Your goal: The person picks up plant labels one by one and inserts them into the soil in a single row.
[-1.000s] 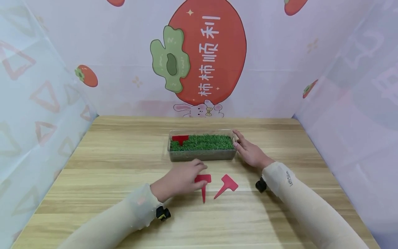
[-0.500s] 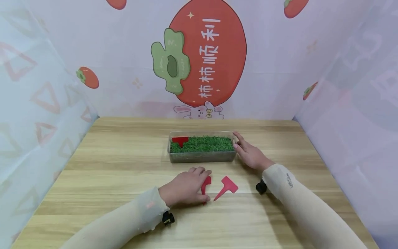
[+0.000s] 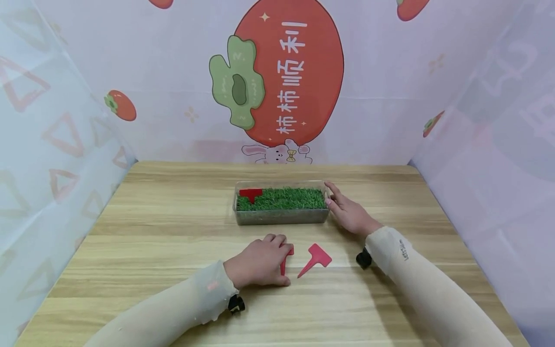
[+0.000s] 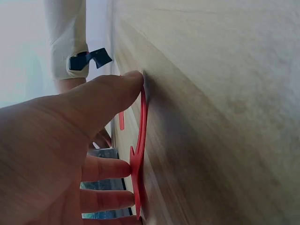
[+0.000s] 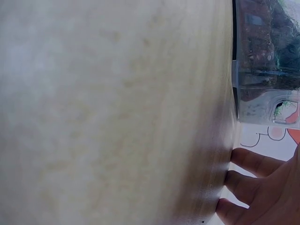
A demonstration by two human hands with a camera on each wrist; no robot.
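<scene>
On the far left, a pale cloth wall [image 3: 65, 135] printed with triangles runs down beside the wooden table [image 3: 173, 212]. A cream sleeve [image 3: 165, 308] reaches in from that side, with a small black device [image 3: 236, 304] strapped at the cuff. The left hand [image 3: 261, 260] bends over one red marker [image 4: 137, 161], pinching it lengthwise, thumb at the pointed end and fingertips along the broad head. I can't tell whether it touches the wood.

Just beyond that hand stands a clear box [image 3: 282, 217] filled with green grass [image 3: 290, 198]. A darker red marker [image 3: 250, 193] stands upright in the grass near the left end, its broad head showing above the blades.

Just right of the pinched marker, a pinkish-red marker [image 3: 320, 254] lies flat on the table, its point slanting toward the person.

The right hand [image 3: 350, 214] is at the box's right end, thumb and forefinger touching it, fingers relaxed and loosely extended. Behind it comes the other cream sleeve [image 3: 429, 282], dark lettering near the cuff.
</scene>
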